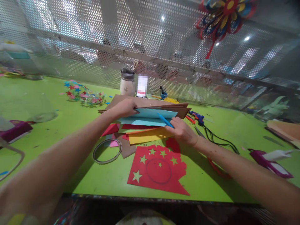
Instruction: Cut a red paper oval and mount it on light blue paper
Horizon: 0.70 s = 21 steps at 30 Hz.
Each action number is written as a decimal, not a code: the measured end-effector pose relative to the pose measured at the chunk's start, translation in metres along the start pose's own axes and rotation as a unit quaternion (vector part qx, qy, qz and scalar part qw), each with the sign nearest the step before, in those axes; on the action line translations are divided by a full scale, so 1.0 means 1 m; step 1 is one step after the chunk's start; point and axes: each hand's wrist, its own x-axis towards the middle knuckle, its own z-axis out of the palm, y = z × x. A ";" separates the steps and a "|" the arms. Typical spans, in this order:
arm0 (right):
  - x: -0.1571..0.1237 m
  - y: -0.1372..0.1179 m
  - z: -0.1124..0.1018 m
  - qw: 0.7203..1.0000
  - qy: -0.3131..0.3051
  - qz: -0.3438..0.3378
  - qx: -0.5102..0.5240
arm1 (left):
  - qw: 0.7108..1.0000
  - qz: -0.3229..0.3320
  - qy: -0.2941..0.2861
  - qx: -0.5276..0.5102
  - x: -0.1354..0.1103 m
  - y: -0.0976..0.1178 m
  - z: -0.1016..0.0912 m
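Note:
My left hand (124,107) is closed on the upper brown sheets of a stack of coloured paper (150,120), lifting them off a light blue sheet (152,114). My right hand (181,131) rests on the stack's front right corner and grips a blue pen (165,120), its tip over the light blue sheet. A yellow sheet (147,136) and red sheets stick out beneath. In front lies a red sheet (159,168) with star-shaped holes cut out and a circle drawn on it.
A ring-shaped hoop (107,151) lies left of the stack on the green table (70,125). Small paper stars (82,93) are scattered far left. A white bottle (127,82) stands behind. A glue gun (198,117) with black cable lies right. A perforated metal screen (164,47) backs the table.

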 end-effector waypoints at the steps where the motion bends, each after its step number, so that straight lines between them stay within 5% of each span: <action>1: -0.002 -0.004 0.002 1.000 -0.002 0.002 0.005 | 1.000 -0.002 0.001 0.000 -0.001 0.000 0.001; 10: -0.025 -0.028 0.017 0.997 -0.020 0.059 0.049 | 1.000 -0.010 0.025 0.003 0.009 -0.005 -0.001; 21: -0.020 -0.043 0.009 0.991 -0.021 0.135 -0.007 | 0.999 -0.016 0.027 0.014 0.006 -0.002 -0.002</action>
